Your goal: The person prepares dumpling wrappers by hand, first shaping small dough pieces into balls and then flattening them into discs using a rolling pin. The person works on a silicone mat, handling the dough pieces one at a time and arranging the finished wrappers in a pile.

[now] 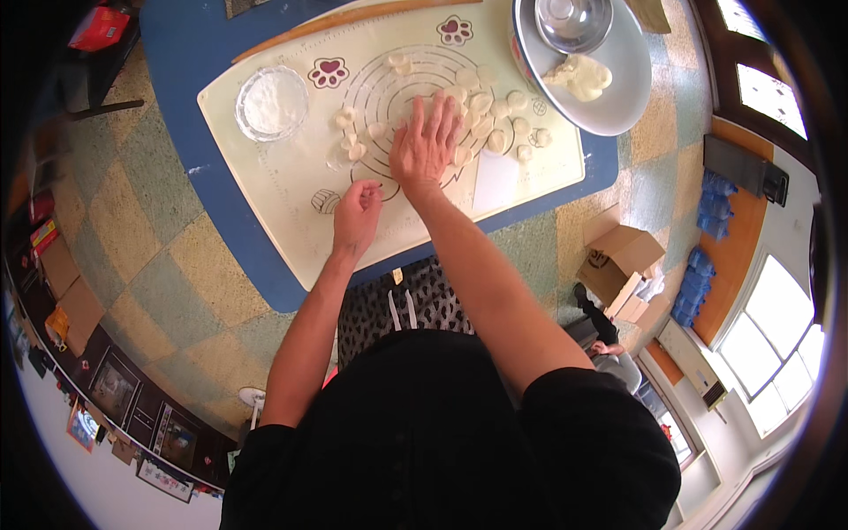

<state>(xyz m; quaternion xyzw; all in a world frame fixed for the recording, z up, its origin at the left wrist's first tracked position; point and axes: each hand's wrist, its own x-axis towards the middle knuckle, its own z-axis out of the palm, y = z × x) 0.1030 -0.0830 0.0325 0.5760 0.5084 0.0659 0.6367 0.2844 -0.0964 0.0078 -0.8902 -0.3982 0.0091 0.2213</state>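
My right hand lies palm down on a cream silicone baking mat, fingers spread a little. Whatever is beneath the palm is hidden. Small flattened dough pieces lie around its fingertips and to its right. Nearer me, my left hand hovers over or rests on the mat with curled fingers; nothing shows in it. Left of my right hand sits a short line of small dough lumps. A white sheet-like scraper lies near the mat's front right edge.
A bowl of white flour stands on the left. A long wooden rolling pin lies along the back. At right, a large basin holds a metal bowl and a dough lump. A person sits behind, near a cardboard box.
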